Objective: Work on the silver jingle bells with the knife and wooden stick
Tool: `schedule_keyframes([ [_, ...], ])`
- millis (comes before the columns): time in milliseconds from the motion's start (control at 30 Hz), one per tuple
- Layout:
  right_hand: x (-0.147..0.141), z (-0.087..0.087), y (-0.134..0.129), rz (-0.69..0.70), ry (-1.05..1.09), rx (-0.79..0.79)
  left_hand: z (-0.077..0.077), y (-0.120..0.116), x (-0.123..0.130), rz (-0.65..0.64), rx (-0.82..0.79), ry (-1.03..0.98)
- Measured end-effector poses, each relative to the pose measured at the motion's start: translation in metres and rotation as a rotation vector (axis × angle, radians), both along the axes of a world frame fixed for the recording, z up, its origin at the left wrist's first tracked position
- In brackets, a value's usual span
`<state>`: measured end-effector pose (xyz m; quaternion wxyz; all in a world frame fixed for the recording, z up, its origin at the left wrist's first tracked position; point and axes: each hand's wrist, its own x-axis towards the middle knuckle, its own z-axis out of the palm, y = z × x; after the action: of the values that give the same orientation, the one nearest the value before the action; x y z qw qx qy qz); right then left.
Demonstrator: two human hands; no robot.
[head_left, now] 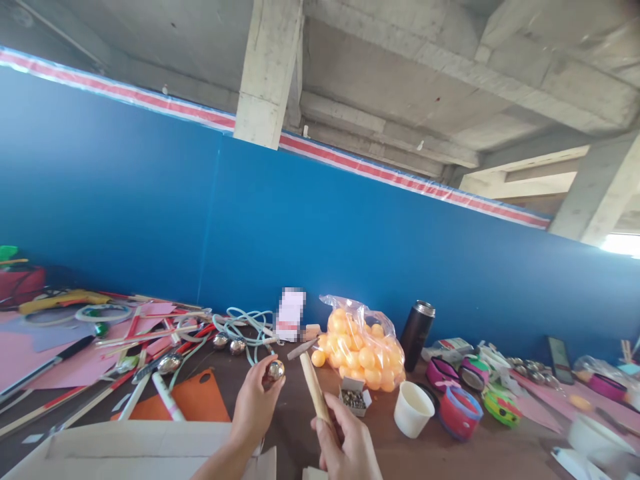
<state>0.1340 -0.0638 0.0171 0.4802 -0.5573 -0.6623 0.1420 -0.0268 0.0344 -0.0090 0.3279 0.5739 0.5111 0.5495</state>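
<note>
1. The left hand (257, 401) has its grip pinching a shiny metal ball (275, 371) between thumb and fingers, in front of the person and apparently above the worktop (387, 443).
2. The right hand (347, 437) has its grip closed around the wooden handle of a hammer (313, 387); the head points up and away, near the ball.
3. The ball looks smooth and is held only at the fingertips, so a loose pinch or a knock could let it slip and roll off.
4. With the hammer this near, a careless swing could catch the left fingers.
5. An open box (354, 399) of small metal pieces sits just beyond the right hand; a bump might spill them.
6. A sideways sweep rightward could topple the white cup (414, 410).
</note>
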Motion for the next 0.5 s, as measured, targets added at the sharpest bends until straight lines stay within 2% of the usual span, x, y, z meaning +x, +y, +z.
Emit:
schedule_keyframes([
  [333,-0.001,0.005,-0.002,-0.039,0.023,-0.041,0.002,-0.001,0.001,-0.005,-0.016,-0.028],
  [500,-0.002,0.011,-0.005,0.020,-0.058,-0.015,0.002,-0.001,0.001,-0.035,-0.039,-0.043],
])
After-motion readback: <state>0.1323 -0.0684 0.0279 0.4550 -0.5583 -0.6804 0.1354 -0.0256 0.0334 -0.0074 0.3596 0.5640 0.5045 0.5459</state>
